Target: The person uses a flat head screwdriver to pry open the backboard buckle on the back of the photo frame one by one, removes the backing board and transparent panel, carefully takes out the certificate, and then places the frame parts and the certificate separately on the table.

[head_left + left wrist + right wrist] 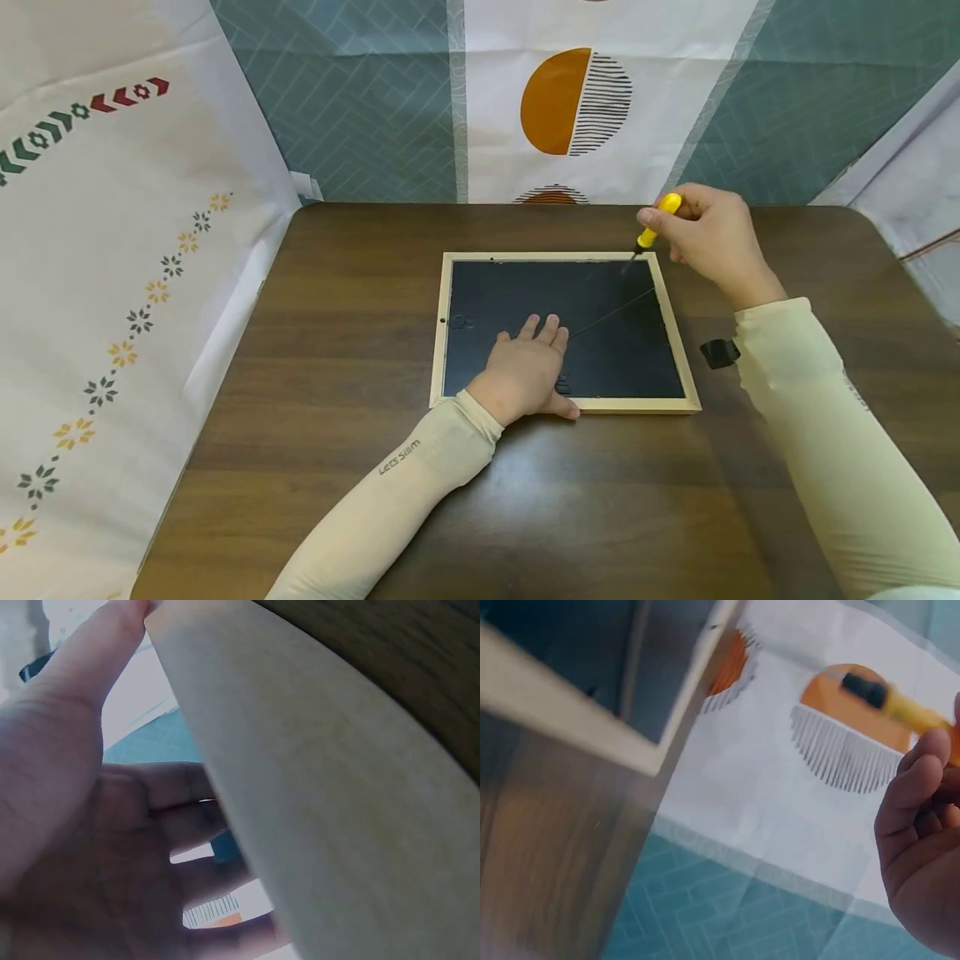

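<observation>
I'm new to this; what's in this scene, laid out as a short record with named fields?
surface: brown table
main item: pale frame with a dark panel, lying flat
left hand: spread on the panel
right hand: holds a yellow screwdriver, tip pointing down near the frame's far right corner
backdrop: patterned cloth

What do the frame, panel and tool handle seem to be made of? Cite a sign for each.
Frame: probably bare wood, matt; pale, faintly mottled in the left wrist view.
Panel: perhaps coated board or plastic, low sheen; flat and evenly dark, which leaves it open.
Tool handle: likely plastic, smooth; uniform bright yellow.
</observation>
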Action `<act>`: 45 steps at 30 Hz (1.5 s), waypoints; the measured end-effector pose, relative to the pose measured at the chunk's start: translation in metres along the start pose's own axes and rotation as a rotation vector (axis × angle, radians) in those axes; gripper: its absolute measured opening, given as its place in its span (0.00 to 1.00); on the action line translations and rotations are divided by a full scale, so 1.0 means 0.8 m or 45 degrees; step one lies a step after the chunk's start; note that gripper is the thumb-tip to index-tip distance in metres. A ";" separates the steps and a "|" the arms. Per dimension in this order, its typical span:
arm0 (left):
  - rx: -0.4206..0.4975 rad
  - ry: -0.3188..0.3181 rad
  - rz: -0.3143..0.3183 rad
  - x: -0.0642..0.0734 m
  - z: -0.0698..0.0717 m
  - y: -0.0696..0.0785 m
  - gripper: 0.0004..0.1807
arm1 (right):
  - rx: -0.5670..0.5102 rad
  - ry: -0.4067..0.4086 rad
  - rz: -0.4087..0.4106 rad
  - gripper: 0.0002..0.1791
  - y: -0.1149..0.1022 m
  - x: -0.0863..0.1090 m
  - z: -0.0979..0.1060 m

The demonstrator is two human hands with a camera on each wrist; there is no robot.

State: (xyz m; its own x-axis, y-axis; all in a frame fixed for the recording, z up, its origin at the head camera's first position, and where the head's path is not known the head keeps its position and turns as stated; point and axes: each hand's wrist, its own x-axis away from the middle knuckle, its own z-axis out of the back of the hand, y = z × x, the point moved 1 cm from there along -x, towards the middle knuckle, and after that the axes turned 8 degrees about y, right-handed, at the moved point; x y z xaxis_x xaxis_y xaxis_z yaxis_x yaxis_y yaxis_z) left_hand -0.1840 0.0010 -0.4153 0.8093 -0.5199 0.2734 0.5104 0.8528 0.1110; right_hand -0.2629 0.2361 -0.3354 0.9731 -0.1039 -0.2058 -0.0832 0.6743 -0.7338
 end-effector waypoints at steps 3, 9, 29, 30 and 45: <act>-0.018 -0.020 0.018 0.002 -0.002 0.000 0.65 | 0.164 -0.032 0.078 0.25 0.008 0.008 -0.012; -0.070 -0.051 0.033 0.006 -0.004 -0.001 0.65 | 0.311 -0.101 0.367 0.13 0.016 0.014 -0.042; -0.074 0.002 0.009 0.004 -0.008 -0.004 0.66 | 0.599 -0.315 0.778 0.07 0.015 0.014 -0.098; -0.075 0.005 0.008 0.004 -0.008 -0.004 0.66 | 0.599 -0.313 0.776 0.07 0.014 0.013 -0.099; -0.059 -0.004 0.001 -0.006 0.000 0.003 0.65 | 0.707 -0.451 0.785 0.07 0.020 -0.006 -0.105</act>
State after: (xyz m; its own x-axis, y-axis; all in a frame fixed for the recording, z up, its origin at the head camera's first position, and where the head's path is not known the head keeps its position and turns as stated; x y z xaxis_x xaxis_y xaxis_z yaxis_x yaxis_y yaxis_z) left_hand -0.1864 0.0054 -0.4163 0.8086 -0.5192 0.2768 0.5228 0.8498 0.0668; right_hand -0.2866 0.1860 -0.4003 0.8067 0.5627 -0.1803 -0.5860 0.8011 -0.1219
